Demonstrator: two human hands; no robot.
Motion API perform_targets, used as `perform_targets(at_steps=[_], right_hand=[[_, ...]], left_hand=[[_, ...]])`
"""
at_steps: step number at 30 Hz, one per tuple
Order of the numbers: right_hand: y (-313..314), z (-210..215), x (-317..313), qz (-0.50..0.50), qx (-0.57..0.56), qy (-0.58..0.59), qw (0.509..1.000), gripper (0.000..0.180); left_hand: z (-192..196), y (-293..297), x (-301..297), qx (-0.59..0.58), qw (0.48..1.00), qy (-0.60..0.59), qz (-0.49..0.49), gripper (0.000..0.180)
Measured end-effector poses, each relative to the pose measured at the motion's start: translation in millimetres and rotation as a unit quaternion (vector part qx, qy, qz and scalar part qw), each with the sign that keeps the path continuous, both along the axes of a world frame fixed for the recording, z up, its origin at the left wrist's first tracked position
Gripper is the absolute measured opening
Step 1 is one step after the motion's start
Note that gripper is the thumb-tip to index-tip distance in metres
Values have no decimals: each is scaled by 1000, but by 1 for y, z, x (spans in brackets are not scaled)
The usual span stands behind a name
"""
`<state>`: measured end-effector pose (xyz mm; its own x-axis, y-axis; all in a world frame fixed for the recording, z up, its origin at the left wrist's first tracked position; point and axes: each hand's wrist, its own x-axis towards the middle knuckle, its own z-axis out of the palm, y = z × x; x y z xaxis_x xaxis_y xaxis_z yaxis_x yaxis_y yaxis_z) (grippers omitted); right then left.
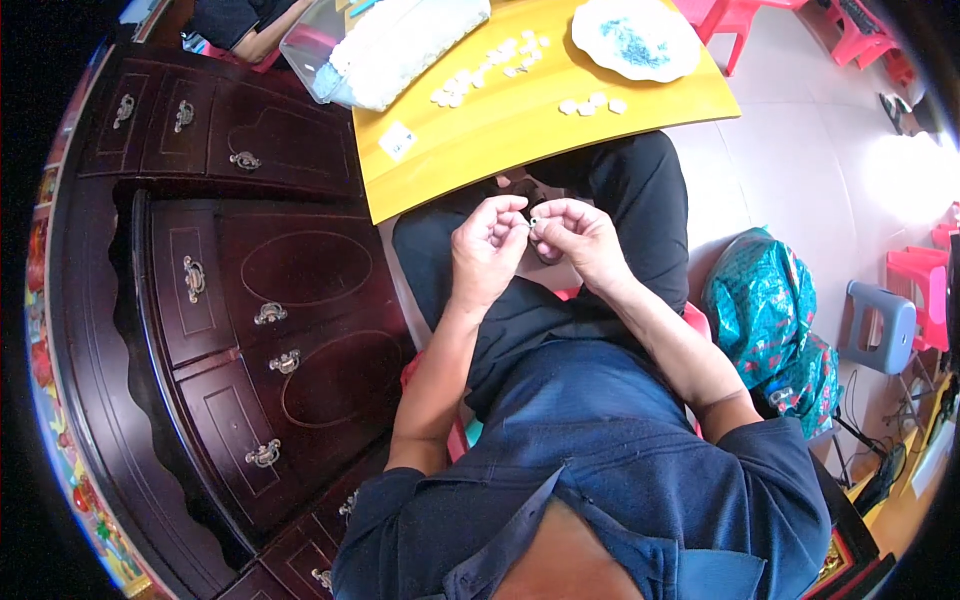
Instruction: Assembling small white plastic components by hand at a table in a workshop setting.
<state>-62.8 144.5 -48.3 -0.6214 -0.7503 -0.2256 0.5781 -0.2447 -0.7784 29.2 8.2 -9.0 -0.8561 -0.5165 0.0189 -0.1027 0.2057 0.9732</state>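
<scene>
Over my lap, just off the near edge of the yellow table (550, 125), both my hands meet at the fingertips. My right hand (588, 245) pinches a tiny pale piece (534, 222) with a dark spot in it; its kind is too small to tell. Against its left side my left hand (488, 252) is closed in a pinch, and what lies between those fingers is hidden. Small white pieces (485, 70) lie scattered on the tabletop, with several more (592, 105) nearer its right side. A white scalloped plate (590, 50) holds a heap of tiny blue bits.
A clear tub (310, 65) full of white pieces stands at the table's far left. A small white card (397, 141) lies near the left edge. Dark wooden drawers (290, 260) line my left. To my right are a teal patterned bag (755, 290) and a blue-grey stool (878, 325).
</scene>
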Motion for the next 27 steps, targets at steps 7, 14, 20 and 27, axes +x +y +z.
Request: perform_targets(at_steps=[7, 14, 20, 27], right_hand=[[2, 1, 0, -2, 22, 46, 999, 14], [1, 3, 1, 0, 40, 42, 998, 13], [2, 3, 1, -4, 24, 27, 999, 12], [2, 3, 1, -4, 33, 37, 999, 12]], left_hand=[[10, 3, -3, -74, 997, 3, 4, 21], [11, 3, -4, -89, 996, 6, -5, 18], [10, 3, -5, -83, 996, 0, -7, 17], [17, 2, -9, -106, 994, -15, -32, 17]])
